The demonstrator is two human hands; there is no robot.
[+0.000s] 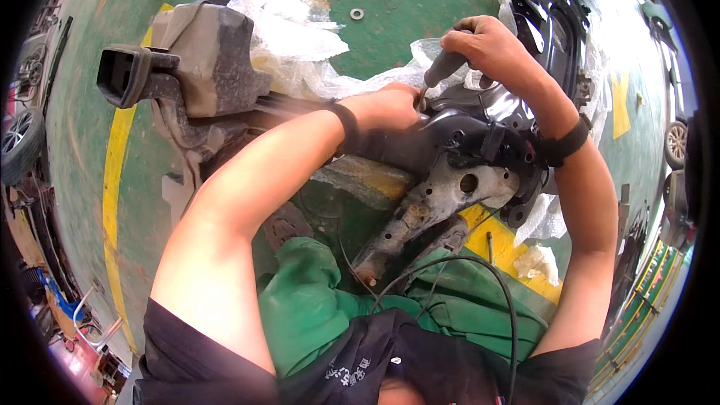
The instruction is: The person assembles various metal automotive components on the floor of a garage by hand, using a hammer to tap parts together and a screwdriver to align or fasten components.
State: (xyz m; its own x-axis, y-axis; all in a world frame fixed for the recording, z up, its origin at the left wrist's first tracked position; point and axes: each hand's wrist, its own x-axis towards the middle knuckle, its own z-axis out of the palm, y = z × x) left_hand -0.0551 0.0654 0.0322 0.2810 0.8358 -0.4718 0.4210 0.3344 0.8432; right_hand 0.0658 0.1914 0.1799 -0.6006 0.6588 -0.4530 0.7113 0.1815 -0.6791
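In front of me lies a large black metal vehicle frame part, with a worn grey metal arm joined to its near side. My left hand rests on the frame part, fingers closed around something small that they mostly hide. Just above and to the right, my right hand grips a thick, dark grey, rounded tool. Its lower end points at the left hand's fingertips, close to a small metallic piece. I cannot make out the tool's exact kind.
Crumpled clear plastic wrap lies beyond the part. A dusty grey plastic box with a duct stands at left. A metal ring sits on the green floor. A thin black cable loops across my lap. A wheel is at far left.
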